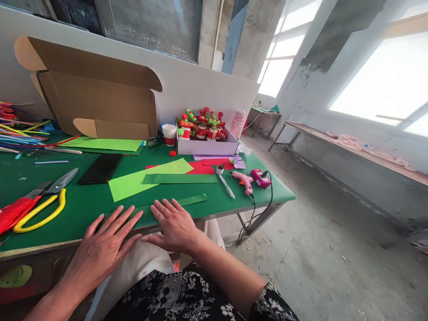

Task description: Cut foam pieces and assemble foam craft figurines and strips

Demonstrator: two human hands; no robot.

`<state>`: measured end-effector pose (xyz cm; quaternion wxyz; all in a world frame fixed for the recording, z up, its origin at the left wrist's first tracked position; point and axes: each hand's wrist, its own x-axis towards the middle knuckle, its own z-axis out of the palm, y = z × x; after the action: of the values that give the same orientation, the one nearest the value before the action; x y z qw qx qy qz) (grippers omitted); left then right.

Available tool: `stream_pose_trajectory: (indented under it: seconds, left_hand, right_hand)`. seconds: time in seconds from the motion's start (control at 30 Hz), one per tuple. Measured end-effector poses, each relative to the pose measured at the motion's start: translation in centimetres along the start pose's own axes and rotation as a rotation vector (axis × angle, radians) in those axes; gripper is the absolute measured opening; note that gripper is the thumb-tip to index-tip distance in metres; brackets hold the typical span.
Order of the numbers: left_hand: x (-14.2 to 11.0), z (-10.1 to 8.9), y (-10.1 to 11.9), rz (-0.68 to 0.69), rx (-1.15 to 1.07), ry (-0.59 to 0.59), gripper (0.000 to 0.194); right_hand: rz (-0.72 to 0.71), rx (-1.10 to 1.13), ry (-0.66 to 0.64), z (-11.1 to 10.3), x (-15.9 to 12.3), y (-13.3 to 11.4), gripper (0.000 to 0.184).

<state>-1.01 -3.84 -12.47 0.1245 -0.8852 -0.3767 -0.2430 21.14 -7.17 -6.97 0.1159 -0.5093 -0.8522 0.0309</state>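
A narrow dark green paper strip (193,199) lies along the front edge of the green table. Over its left part my left hand (106,243) rests flat, fingers spread. My right hand (174,225) presses on the strip's middle, also flat, with its thumb pointing at the left hand. Just beyond the hands are a wider dark green strip (180,179), a light green paper sheet (125,186) and red paper (207,167). To the left of my left hand, scissors with yellow handles (43,216) lie beside a red-handled tool (16,214).
A black phone (100,169), white pen (226,186), pink glue gun (243,182) and magenta power block (261,178) lie around. Behind stand an open cardboard box (100,98), paper cups (169,134) and a white box (207,147) of red-green crafts. Pipe cleaners (20,136) fill the left.
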Motion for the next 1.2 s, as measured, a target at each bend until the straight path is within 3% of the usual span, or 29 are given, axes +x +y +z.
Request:
stream_pose_trajectory:
  seconds: [0.27, 0.73, 1.07, 1.2]
  left_hand:
    - [0.1, -0.1, 0.3, -0.014, -0.026, 0.015, 0.058]
    - [0.4, -0.4, 0.6, -0.036, -0.036, 0.028, 0.054]
    - [0.5, -0.5, 0.8, -0.038, -0.003, 0.025, 0.051]
    - [0.6, -0.4, 0.9, -0.043, 0.005, 0.027, 0.051]
  right_hand:
    - [0.122, -0.009, 0.022, -0.4, -2.6, 4.6, 0.08]
    - [0.196, -0.063, 0.051, -0.9, -4.8, 7.8, 0.07]
    - [0.318, -0.109, 0.04, -1.7, -6.3, 9.1, 0.065]
    - [0.384, -0.122, 0.117, -1.7, -5.2, 7.5, 0.076]
